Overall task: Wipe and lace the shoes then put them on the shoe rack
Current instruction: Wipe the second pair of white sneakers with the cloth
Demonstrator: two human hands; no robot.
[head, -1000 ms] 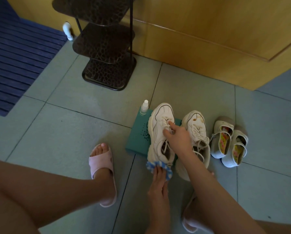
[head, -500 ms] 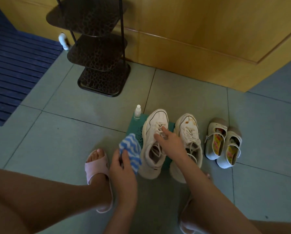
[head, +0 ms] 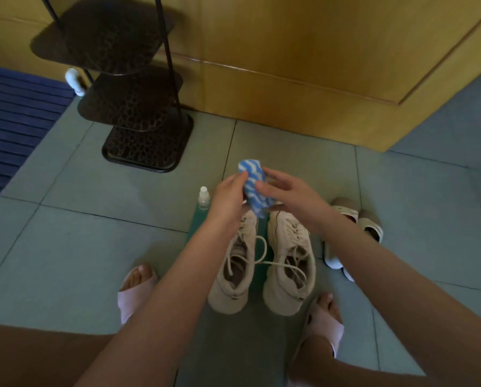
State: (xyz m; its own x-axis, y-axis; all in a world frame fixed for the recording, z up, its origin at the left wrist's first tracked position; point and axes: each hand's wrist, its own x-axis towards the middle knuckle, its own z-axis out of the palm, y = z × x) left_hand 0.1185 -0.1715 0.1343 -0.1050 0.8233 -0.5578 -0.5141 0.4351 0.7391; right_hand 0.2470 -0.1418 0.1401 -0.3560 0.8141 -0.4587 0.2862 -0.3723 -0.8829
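Two cream sneakers stand side by side on a green mat [head: 196, 219], toes pointing away from me: the left sneaker [head: 233, 269] and the right sneaker [head: 291, 263], both with loose white laces trailing between them. Above their toes, a blue and white striped cloth [head: 254, 188] is held in the air. My left hand [head: 228, 202] pinches its left side. My right hand [head: 286, 198] holds its right side, thumb on the cloth. The dark three-tier shoe rack [head: 127, 107] stands at the back left against the wooden door.
A small white-capped spray bottle [head: 203, 198] stands at the mat's left edge. A small pair of pale shoes [head: 353, 233] lies right of the sneakers. My feet in pink slippers [head: 134, 296] flank the sneakers. A blue ribbed mat [head: 13, 127] lies far left.
My right hand left the left sneaker's laces and rose to the cloth. My left hand carried the cloth from beside the sneaker up and forward over the toes.
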